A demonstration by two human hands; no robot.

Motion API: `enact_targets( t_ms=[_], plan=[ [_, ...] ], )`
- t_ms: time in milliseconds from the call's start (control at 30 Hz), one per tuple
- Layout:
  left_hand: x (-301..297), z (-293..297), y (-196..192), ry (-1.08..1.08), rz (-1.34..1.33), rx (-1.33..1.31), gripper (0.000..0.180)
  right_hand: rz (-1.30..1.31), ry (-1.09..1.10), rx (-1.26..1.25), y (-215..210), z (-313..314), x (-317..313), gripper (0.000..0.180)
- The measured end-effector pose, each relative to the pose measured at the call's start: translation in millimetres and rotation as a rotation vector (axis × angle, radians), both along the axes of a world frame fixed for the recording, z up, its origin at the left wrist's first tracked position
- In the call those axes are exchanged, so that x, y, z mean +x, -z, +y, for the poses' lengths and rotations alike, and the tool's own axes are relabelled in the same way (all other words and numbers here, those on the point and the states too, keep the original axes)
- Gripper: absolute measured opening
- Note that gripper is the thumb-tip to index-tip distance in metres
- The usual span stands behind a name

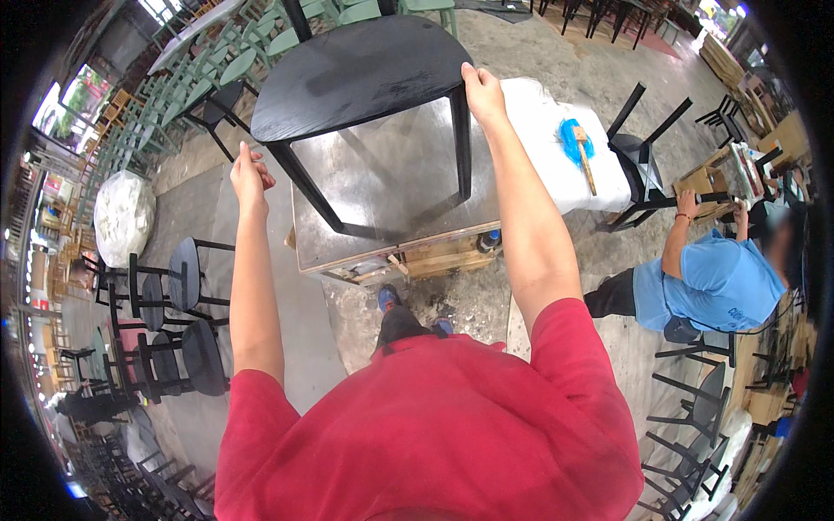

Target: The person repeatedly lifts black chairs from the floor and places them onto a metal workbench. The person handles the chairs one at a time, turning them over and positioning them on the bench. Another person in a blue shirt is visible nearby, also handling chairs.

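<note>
A black wooden chair [360,74] with a rounded seat stands on a metal-topped workbench [400,191], its two near legs resting on the top. My right hand [485,94] grips the seat's right corner, thumb on the upper face and the other fingers mostly hidden behind the edge. Just below the seat's left corner is my left hand [251,178], its fingers loosely curled and slightly apart. Nothing can be made out in it, and it looks separate from the seat.
Right of the bench, a white-covered surface [565,178] carries a wooden-handled brush [585,156] on blue plastic. A person in a blue shirt [721,282] handles another black chair [643,165]. Black chairs [204,356] stand at left; green chairs [234,65] fill the back.
</note>
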State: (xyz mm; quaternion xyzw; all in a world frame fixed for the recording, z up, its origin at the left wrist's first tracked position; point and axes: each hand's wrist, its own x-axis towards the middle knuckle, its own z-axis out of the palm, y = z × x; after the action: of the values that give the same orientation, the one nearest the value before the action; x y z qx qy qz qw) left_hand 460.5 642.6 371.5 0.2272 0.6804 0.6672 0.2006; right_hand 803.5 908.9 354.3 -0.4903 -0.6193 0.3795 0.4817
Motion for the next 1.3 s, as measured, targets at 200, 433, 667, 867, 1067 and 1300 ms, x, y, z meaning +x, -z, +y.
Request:
enact_targets(
  t_ms=[200, 433, 667, 867, 1067, 1300],
  plan=[
    [-3.5, 11.4, -0.4, 0.005, -0.020, -0.026, 0.049, 0.023, -0.008, 0.006, -0.7, 1.3, -2.8, 0.052],
    [4.2, 21.0, -8.6, 0.004, -0.011, -0.005, 0.044, 0.014, 0.002, 0.021, 7.2, 7.2, -1.6, 0.052],
    [2.0, 26.8, -10.3, 0.015, 0.007, 0.031, 0.038, 0.106, -0.060, -0.067, 0.1, 4.5, -0.9, 0.052],
    [4.0, 38.3, 6.7, 0.003, 0.038, 0.171, 0.035, 0.006, -0.022, -0.013, -2.2, -1.9, 5.4, 0.062],
    [-38.3, 44.3, 44.1, -0.059, 0.316, 0.264, 0.036, 0.162, 0.002, -0.278, 37.8, -23.9, 28.4, 0.068],
    [-43.6, 38.5, 48.3, -0.085, 0.269, 0.274, 0.036, 0.138, 0.042, -0.243, 63.7, -34.9, 23.0, 0.068]
  ],
)
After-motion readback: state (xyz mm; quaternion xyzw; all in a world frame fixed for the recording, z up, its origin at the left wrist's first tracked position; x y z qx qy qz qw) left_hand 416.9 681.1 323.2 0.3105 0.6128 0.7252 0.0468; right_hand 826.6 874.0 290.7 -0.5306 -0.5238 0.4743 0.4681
